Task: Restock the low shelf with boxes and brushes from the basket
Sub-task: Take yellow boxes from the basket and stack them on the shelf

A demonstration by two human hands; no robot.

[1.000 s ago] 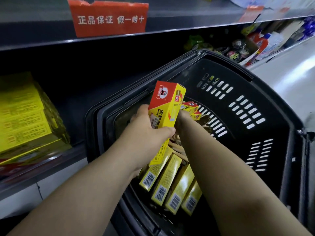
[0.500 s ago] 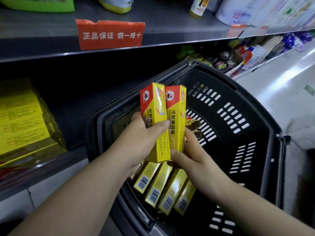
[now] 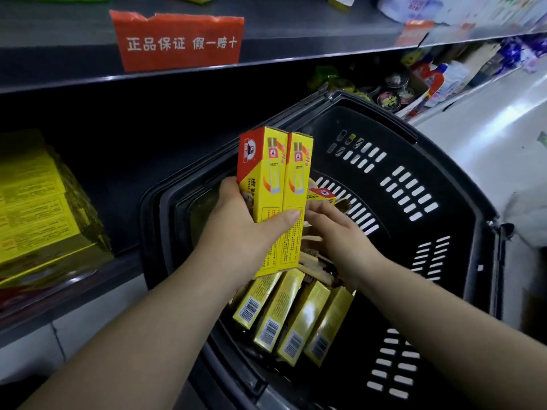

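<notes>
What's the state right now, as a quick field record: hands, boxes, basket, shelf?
left hand: grips two upright yellow boxes side by side
right hand: fingers at the right box lower edge; grip unclear
basket: black, beside the shelf; four boxes in a row, barcodes up, wooden brushes behind them
low shelf: yellow packs at left; held boxes not yet placed

Held stock: one a second ago, now two boxes [image 3: 275, 184], upright with long sides touching. Grip, left hand [image 3: 245, 232]: a single box before, now both clamped together, thumb laid across the two fronts. Grip, right hand [image 3: 340, 232]: half a second ago it held the second box from below; now released and lower, fingers stretched over the brushes [image 3: 310, 258] in the basket [image 3: 444, 179].
</notes>
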